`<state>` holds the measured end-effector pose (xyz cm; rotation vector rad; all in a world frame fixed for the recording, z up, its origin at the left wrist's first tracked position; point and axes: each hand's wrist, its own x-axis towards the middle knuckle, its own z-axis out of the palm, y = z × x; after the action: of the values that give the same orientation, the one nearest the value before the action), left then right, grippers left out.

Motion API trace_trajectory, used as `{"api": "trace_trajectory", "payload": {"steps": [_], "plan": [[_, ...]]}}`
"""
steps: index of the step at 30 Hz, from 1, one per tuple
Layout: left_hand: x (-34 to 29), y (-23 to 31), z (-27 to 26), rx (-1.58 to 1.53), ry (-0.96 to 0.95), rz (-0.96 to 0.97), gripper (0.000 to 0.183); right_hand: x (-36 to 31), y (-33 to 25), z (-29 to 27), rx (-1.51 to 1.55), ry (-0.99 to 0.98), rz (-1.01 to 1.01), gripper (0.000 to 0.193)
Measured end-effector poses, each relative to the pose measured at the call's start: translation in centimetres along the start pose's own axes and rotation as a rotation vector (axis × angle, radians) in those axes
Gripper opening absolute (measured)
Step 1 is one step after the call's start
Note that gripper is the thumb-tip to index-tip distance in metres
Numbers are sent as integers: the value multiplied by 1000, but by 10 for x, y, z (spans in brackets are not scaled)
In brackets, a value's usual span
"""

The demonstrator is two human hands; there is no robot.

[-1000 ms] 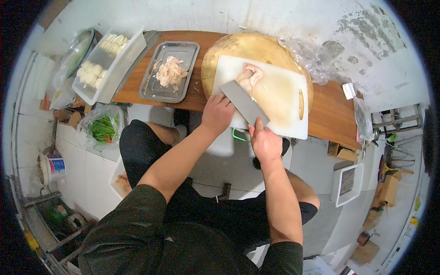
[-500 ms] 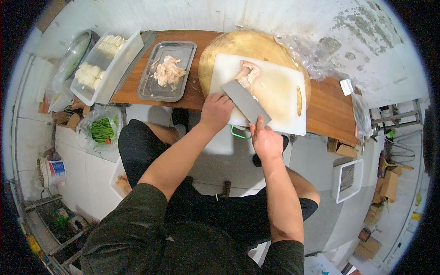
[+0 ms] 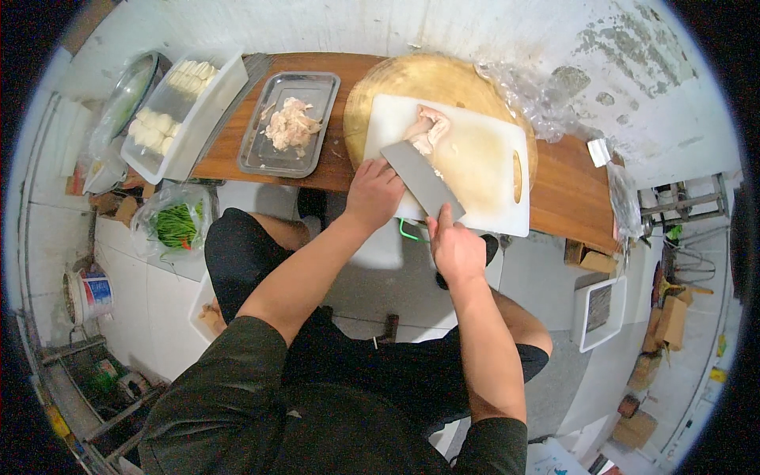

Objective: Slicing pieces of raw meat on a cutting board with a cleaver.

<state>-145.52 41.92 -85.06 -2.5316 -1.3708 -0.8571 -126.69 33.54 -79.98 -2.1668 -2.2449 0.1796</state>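
Note:
My right hand is closed around the handle of a wide cleaver, its index finger stretched along the blade. The blade lies slantwise over a white cutting board. Just beyond its far edge is a pale pink piece of raw meat, perhaps chicken. My left hand rests at the board's near left edge, fingers curled and pressed together against the near side of the blade. Whatever lies under those fingers is hidden.
The board sits on a round wooden block on a brown table. To the left stand a clear tray of cut meat and a white bin with pale rolls. A bag of green vegetables is lower left; crumpled plastic lies behind.
The cleaver has shifted very slightly to the left, with both hands staying close to it. The meat beyond the blade looks slightly more bunched.

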Motion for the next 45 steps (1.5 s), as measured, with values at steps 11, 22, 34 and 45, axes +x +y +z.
{"api": "trace_trajectory", "payload": {"steps": [11, 22, 34, 45], "plan": [[-3, 1, 7, 2, 33, -13, 16, 21, -3, -1, -16, 22, -4, 51], [-2, -3, 10, -10, 48, 37, 12, 33, 2, -2, 4, -32, 24, 55], [15, -24, 12, -108, -139, 237, 11, 13, -5, -12, 68, -34, 49, 51], [-25, 10, -26, -21, -55, 312, 15, -26, -1, -10, 19, -171, -10, 59]]}}
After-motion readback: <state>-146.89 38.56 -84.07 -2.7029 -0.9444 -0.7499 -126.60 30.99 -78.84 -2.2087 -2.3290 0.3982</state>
